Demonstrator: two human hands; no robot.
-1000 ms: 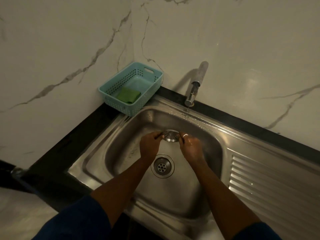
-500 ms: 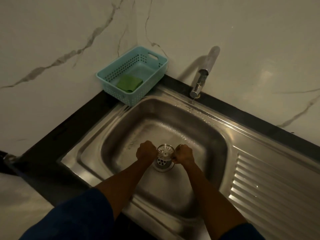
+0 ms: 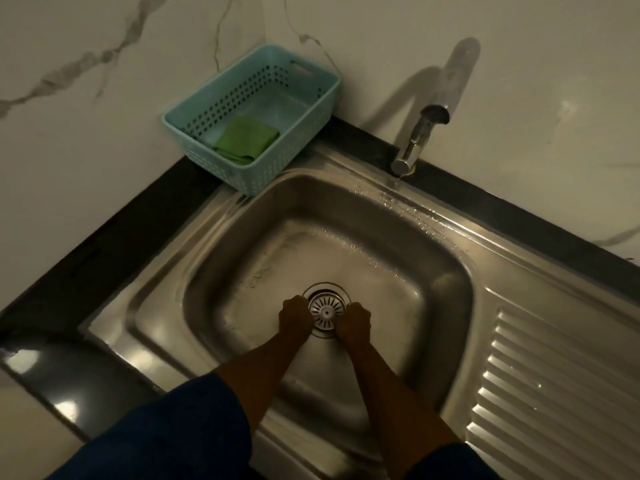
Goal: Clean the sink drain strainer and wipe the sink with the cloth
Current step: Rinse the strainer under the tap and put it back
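Note:
The round metal drain strainer (image 3: 326,309) sits in the drain hole at the bottom of the steel sink (image 3: 242,271). My left hand (image 3: 295,317) grips its left edge and my right hand (image 3: 354,322) grips its right edge, both with fingers curled down onto the rim. A folded green cloth (image 3: 246,139) lies inside the light blue perforated basket (image 3: 311,109) at the sink's back left corner, apart from both hands.
A chrome tap (image 3: 417,140) stands at the back right of the basin, with water drops on the rim below it. A ribbed draining board (image 3: 561,393) extends to the right. A black counter edge (image 3: 104,251) and marble walls surround the sink.
Both hands brought the strainer down from under the tap to the drain hole, where it now sits. The camera tilted down and closer.

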